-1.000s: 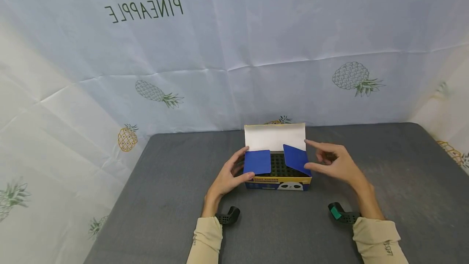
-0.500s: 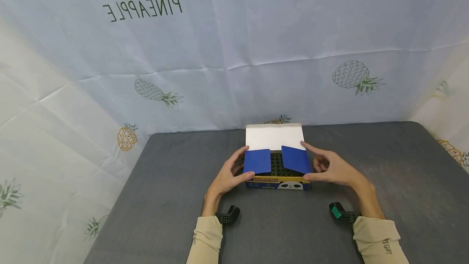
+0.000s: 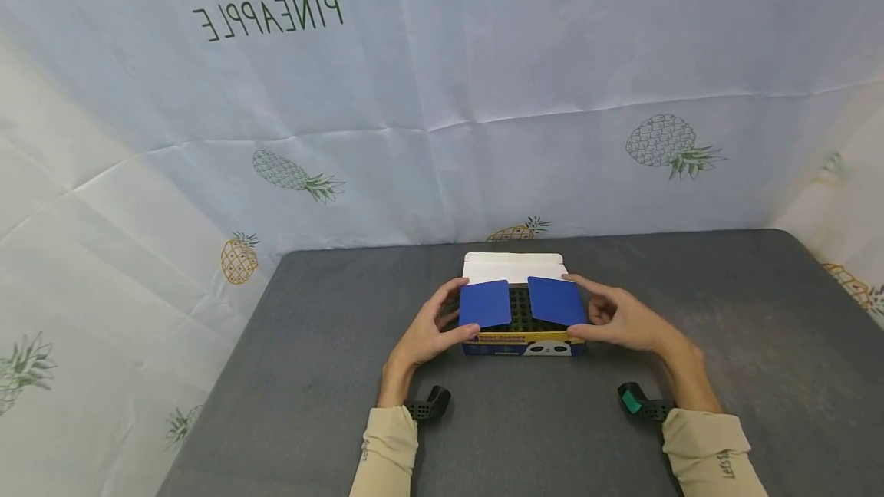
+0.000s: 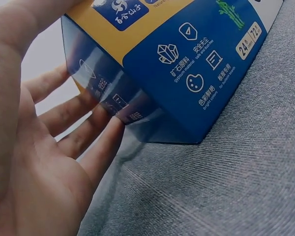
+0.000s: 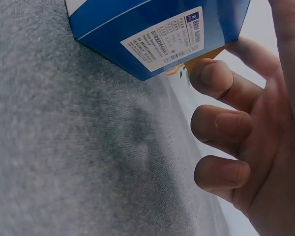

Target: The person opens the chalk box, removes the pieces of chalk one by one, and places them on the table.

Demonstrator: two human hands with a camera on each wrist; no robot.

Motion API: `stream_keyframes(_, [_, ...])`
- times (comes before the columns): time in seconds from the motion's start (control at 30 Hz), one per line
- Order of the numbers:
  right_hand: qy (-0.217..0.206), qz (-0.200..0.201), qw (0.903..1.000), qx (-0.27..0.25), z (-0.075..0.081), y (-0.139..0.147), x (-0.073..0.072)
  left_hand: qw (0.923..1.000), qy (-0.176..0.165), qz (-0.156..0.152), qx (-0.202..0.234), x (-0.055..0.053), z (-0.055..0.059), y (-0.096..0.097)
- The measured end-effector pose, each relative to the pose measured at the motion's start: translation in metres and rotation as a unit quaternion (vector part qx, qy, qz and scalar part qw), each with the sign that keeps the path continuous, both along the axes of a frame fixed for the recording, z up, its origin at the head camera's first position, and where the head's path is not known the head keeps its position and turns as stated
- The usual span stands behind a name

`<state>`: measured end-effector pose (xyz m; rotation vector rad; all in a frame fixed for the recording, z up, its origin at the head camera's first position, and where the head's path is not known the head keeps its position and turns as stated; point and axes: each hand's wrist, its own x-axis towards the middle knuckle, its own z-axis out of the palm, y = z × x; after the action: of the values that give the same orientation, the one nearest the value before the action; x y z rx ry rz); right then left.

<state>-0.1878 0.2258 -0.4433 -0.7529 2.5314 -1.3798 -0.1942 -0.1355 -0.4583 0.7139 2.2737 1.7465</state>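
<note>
A blue and yellow chalk box (image 3: 521, 347) with a panda on its front sits on the table. Its white-lined lid (image 3: 514, 268) stands up at the back. Two blue side flaps (image 3: 485, 304) lean inward over a dark insert with holes (image 3: 521, 308). My left hand (image 3: 430, 332) grips the box's left end, thumb at the front corner, fingers along the side. My right hand (image 3: 625, 319) spans the right end, its thumb at the front corner and index fingertip by the lid's edge; the other fingers are curled in. A white label (image 5: 164, 39) shows on the right end.
The grey table (image 3: 331, 366) carries the box near its far edge. A pale curtain with pineapple prints (image 3: 428, 98) hangs behind and at both sides. Black wrist cameras (image 3: 430, 405) sit on both wrists, below beige sleeves.
The lid has tipped further back and shows less height. The right flap has folded lower over the insert. My right hand has moved slightly left, onto the box's end; the left has held still.
</note>
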Motion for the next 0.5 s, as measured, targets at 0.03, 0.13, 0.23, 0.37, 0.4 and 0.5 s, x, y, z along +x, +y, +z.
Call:
stream_keyframes(0.03, [-0.001,0.0,1.0,-0.001,-0.001,0.0,0.0,1.0,0.0,0.0,-0.002,0.0,0.001,0.0])
stream_keyframes(0.13, [0.0,-0.002,1.0,-0.001,-0.002,0.0,0.0,0.9999,0.006,-0.002,-0.013,0.001,0.003,0.0])
stream_keyframes(0.23, [-0.001,0.0,1.0,0.001,-0.002,-0.001,0.0,0.9991,0.022,-0.001,-0.037,0.003,0.007,-0.003])
stream_keyframes(0.37, [0.0,0.005,1.0,-0.001,-0.002,-0.002,-0.001,0.9918,0.069,0.016,-0.106,0.002,0.018,-0.007])
stream_keyframes(0.4, [-0.001,0.005,1.0,-0.003,-0.001,-0.002,-0.001,0.9884,0.081,0.021,-0.127,0.001,0.023,-0.008])
stream_keyframes(0.5, [-0.002,0.001,1.0,-0.004,0.0,0.0,0.0,0.9778,0.107,0.022,-0.179,-0.004,0.041,-0.006])
